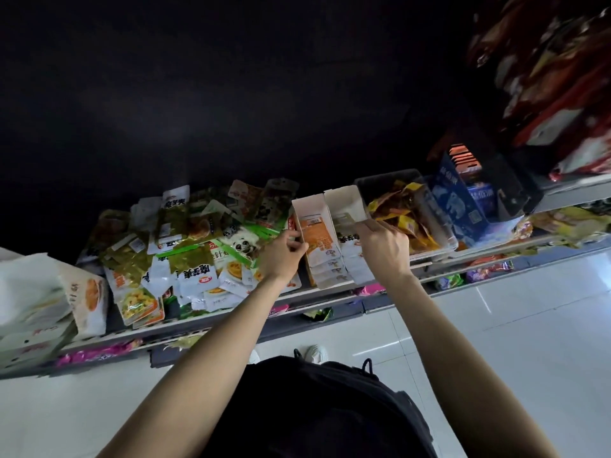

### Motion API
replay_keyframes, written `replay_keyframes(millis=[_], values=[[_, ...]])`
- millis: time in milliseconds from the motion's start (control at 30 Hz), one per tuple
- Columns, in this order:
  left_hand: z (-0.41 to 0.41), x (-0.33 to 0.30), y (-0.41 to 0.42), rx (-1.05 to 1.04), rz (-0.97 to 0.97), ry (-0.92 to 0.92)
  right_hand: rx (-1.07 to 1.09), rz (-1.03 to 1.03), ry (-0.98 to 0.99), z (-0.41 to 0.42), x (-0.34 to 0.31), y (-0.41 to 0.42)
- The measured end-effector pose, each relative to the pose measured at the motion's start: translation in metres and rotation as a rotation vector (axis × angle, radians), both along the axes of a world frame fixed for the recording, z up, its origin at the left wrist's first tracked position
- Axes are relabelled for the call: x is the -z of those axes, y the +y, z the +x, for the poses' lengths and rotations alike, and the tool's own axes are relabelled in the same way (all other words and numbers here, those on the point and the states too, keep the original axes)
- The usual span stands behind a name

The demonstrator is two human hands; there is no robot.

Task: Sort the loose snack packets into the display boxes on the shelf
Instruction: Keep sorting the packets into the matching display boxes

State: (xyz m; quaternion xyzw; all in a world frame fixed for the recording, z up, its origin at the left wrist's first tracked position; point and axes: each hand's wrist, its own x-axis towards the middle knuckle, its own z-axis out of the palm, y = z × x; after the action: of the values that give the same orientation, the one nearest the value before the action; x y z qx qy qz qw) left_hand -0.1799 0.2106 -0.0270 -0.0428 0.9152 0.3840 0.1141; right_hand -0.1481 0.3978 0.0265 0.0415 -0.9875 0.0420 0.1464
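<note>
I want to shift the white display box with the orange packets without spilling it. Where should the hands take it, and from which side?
Grip the white display box by its two long side walls near the low front end, coming from the aisle side. It is narrow and open-topped, with packets stacked inside, and a twin box sits against its right wall, so that side is a tight fit.

Open air above shelf [347,287]. Left blocked by heaped loose snack packets [185,246]; right by grey bin [390,180] and blue carton [458,206]. Both white display boxes [330,201] open-topped, partly filled.
</note>
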Motion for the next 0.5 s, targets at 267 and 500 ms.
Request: replay_keyframes(millis=[267,500], values=[[0.003,-0.001,-0.011,0.164,0.046,-0.049,0.041,0.115,-0.268,0.001,0.025,-0.005],[0.034,-0.005,-0.106,0.062,-0.131,0.155,-0.253,-0.278,-0.076,0.012,0.015,-0.105]])
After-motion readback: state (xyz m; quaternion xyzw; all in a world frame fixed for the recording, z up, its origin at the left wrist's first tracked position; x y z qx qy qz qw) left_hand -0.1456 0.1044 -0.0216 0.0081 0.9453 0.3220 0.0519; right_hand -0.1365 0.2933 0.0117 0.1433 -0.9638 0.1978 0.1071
